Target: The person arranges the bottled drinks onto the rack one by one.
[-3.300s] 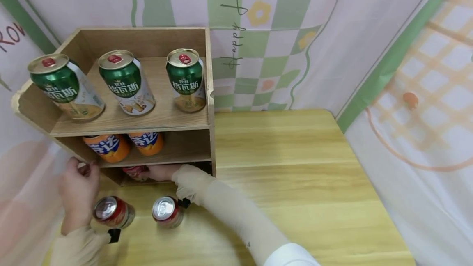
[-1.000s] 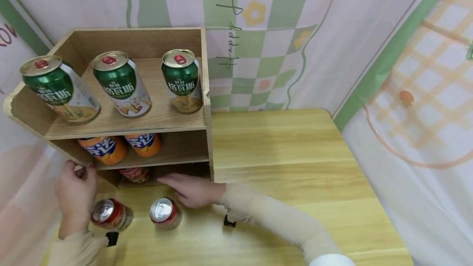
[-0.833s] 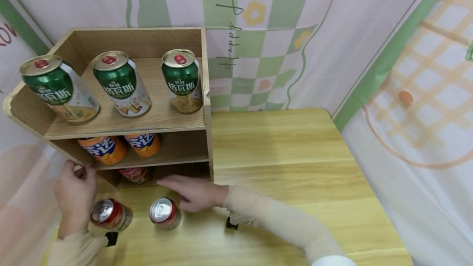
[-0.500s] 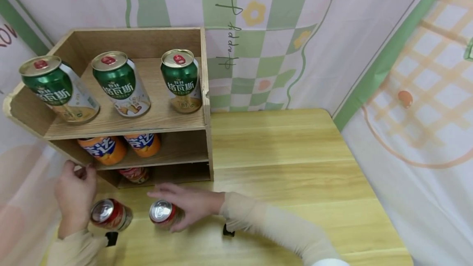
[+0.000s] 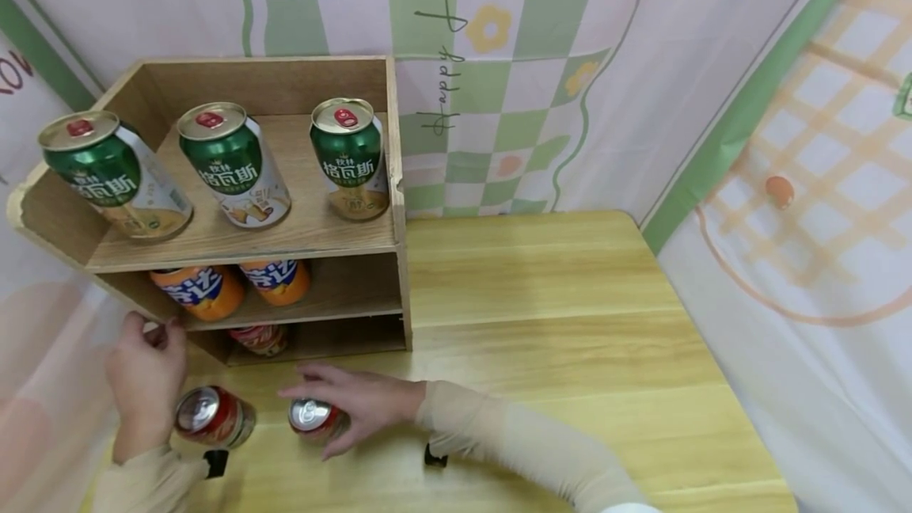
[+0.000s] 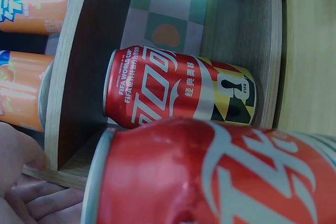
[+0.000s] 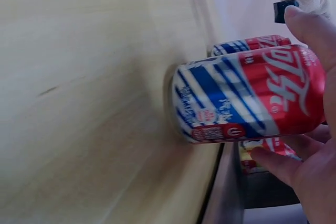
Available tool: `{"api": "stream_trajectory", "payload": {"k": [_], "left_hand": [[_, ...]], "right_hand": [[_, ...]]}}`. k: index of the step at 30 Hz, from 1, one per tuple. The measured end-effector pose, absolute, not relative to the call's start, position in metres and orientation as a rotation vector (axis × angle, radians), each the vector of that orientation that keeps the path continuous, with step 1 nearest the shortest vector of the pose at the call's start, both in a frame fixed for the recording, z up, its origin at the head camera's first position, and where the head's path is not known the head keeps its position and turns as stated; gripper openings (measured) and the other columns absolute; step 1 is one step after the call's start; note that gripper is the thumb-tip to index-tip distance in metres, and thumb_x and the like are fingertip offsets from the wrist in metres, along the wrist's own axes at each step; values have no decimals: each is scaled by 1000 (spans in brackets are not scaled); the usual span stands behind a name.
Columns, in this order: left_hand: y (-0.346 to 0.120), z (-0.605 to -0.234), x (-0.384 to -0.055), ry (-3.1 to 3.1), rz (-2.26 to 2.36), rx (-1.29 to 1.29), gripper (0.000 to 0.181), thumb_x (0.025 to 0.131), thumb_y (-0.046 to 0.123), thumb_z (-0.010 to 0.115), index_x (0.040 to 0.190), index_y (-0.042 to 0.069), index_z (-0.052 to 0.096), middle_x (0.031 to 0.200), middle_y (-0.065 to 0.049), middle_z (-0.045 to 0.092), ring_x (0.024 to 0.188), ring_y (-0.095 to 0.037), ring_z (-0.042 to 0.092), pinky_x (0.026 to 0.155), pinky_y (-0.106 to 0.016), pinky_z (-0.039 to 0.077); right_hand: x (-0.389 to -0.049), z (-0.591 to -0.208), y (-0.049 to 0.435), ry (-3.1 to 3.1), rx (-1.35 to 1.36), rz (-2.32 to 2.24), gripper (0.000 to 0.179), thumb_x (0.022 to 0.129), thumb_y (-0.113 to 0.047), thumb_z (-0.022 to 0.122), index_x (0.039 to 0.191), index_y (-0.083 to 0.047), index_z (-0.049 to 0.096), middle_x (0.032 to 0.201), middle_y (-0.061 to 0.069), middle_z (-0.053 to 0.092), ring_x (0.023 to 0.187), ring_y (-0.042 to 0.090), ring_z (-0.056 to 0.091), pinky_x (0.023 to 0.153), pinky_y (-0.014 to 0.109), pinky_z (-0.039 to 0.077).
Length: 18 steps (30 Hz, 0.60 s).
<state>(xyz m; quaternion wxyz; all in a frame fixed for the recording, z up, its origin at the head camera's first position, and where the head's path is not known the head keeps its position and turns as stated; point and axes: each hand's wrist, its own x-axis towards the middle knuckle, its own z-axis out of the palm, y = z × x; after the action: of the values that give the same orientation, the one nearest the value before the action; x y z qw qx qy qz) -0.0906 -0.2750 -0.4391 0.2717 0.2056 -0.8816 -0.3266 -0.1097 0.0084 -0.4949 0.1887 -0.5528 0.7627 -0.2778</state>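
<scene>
A three-tier wooden shelf (image 5: 335,240) stands at the left of the table. My left hand (image 5: 146,374) pinches its front left edge, thumb in front and fingers behind in the left wrist view. My right hand (image 5: 370,404) reaches around a red Coca-Cola can (image 5: 309,416) on the table, fingers spread along its far side and thumb on its near side. The right wrist view shows that can (image 7: 247,98) upright between thumb and fingers; firm contact cannot be told. A second Coke can (image 5: 214,418) stands beside my left wrist. Another cola can (image 6: 173,87) stands inside the bottom tier, at its left.
Three green-and-white cans (image 5: 231,169) stand on the top tier. Two orange soda cans (image 5: 274,279) occupy the left of the middle tier. The wooden table (image 5: 541,339) stretches right of the shelf, up to a patterned cloth backdrop (image 5: 492,101).
My right hand has let go of the cola can in the bottom tier, pulled out, and come down around the right Coke can on the table. My left hand has stayed on the shelf edge.
</scene>
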Motion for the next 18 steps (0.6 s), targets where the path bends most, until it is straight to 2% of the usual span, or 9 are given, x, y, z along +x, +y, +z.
{"api": "stream_trajectory", "payload": {"k": [6,12,18], "left_hand": [[-275,-440,-91,-2375,-870,560,28,96,16,55,112,-6,60,101,-31,71,64,34,29,62,-20,35],[-275,-440,-92,-2380,-870,560,28,96,17,55,112,-6,60,100,-31,72,62,33,29,61,-20,35],[-276,-440,-91,-2392,-880,570,29,96,17,54,114,-6,59,102,-32,71,63,32,29,63,-20,35]], "right_hand": [[-110,-504,9,2143,-1556,-814,92,84,-39,84,159,-26,32,167,13,20,148,21,30,113,27,32],[-110,-510,6,2166,-1570,-795,84,86,-37,83,155,-25,37,166,12,23,148,18,30,114,27,31],[-110,-517,4,2173,-1591,-839,79,87,-31,82,153,-24,39,161,15,34,147,16,32,114,26,31]]}}
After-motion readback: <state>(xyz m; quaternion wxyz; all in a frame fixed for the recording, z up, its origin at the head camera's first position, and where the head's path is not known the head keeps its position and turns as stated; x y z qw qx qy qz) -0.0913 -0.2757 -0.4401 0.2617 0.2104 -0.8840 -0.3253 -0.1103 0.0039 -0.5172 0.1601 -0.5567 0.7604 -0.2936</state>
